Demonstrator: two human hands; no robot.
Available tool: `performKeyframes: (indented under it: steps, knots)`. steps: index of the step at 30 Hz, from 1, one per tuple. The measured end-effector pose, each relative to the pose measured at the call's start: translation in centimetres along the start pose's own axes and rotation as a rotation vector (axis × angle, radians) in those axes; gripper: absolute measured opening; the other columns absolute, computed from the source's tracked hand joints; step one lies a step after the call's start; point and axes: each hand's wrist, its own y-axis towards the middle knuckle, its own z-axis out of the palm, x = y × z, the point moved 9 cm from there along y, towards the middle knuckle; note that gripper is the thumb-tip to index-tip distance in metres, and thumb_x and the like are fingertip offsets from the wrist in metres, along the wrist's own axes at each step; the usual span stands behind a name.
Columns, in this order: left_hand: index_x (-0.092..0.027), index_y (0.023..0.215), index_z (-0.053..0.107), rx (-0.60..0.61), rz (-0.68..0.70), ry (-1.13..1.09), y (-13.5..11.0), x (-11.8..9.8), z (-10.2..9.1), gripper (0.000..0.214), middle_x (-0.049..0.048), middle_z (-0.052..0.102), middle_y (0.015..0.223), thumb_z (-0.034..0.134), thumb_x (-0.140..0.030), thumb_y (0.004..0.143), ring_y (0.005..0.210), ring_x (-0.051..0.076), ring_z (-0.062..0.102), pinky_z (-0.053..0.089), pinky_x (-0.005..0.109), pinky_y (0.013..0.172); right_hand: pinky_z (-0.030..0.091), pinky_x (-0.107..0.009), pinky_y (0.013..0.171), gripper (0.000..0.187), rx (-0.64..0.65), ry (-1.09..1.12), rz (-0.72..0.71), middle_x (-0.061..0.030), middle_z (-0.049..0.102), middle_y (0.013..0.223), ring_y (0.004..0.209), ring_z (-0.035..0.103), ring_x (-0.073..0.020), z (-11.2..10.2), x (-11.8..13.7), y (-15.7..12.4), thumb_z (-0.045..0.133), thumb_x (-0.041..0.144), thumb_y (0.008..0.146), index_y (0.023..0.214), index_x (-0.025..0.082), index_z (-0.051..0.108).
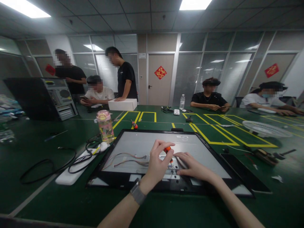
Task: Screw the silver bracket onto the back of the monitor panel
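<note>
A large flat display panel (133, 142) with a black frame lies on the green table in front of me. My left hand (158, 160), with a watch on its wrist, grips an orange screwdriver (168, 149) between thumb and fingers. Its shaft points down at a small metal plate (174, 172) near the panel's front edge. My right hand (193, 166) rests beside that plate, fingers stretched and apart, the fingertips close to the screwdriver's tip. Whether they touch a small part there I cannot make out. Thin cables (128, 160) run across the panel to the left of my hands.
Left of the panel are a white power strip (73, 171), black cables (47, 160) and a pink-lidded bottle (105, 126). A computer case (40, 99) stands far left. A dark flat slab (244, 172) lies right. Red pliers-like tool (135, 124) lies behind. Several people sit or stand across the table.
</note>
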Motion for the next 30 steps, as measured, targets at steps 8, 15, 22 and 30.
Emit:
performKeyframes:
  steps: [8,15,22,30]
  knots:
    - [-0.019,0.108,0.067,0.042,-0.165,-0.261,0.1,1.8,0.7,0.025,0.0056,0.060,0.094,0.053,-0.023,0.087,0.079,0.015,0.060,0.051,0.025,0.067,0.034,-0.042,0.105,0.064,0.009,-0.009,-0.007,-0.0071,0.050,0.135,0.122,0.041,-0.0295,0.2,-0.3,0.1,0.068,0.048,0.077,0.132,0.023,0.047]
    - [-0.020,0.105,0.069,0.069,-0.128,-0.265,0.2,1.4,0.6,0.028,0.0051,0.056,0.096,0.048,-0.020,0.088,0.081,0.014,0.057,0.050,0.026,0.070,0.033,-0.043,0.105,0.063,0.004,-0.024,-0.004,-0.0072,0.051,0.134,0.121,0.042,-0.0297,0.1,-0.1,0.1,0.068,0.048,0.077,0.132,0.024,0.048]
    - [-0.019,0.097,0.070,0.039,-0.129,-0.207,0.2,1.6,0.5,0.018,0.0037,0.054,0.089,0.060,-0.022,0.083,0.077,0.014,0.057,0.051,0.026,0.071,0.036,-0.041,0.103,0.065,-0.004,-0.008,-0.008,-0.0082,0.052,0.132,0.119,0.043,-0.0292,0.1,0.0,0.1,0.069,0.047,0.075,0.132,0.022,0.048]
    - [-0.019,0.115,0.064,0.113,-0.125,-0.254,0.1,0.9,1.0,0.031,0.0069,0.060,0.100,0.043,-0.021,0.091,0.083,0.015,0.059,0.050,0.026,0.069,0.036,-0.041,0.103,0.065,-0.001,-0.005,-0.015,-0.0076,0.051,0.133,0.120,0.042,-0.0290,0.3,-0.3,0.1,0.068,0.047,0.076,0.132,0.023,0.047]
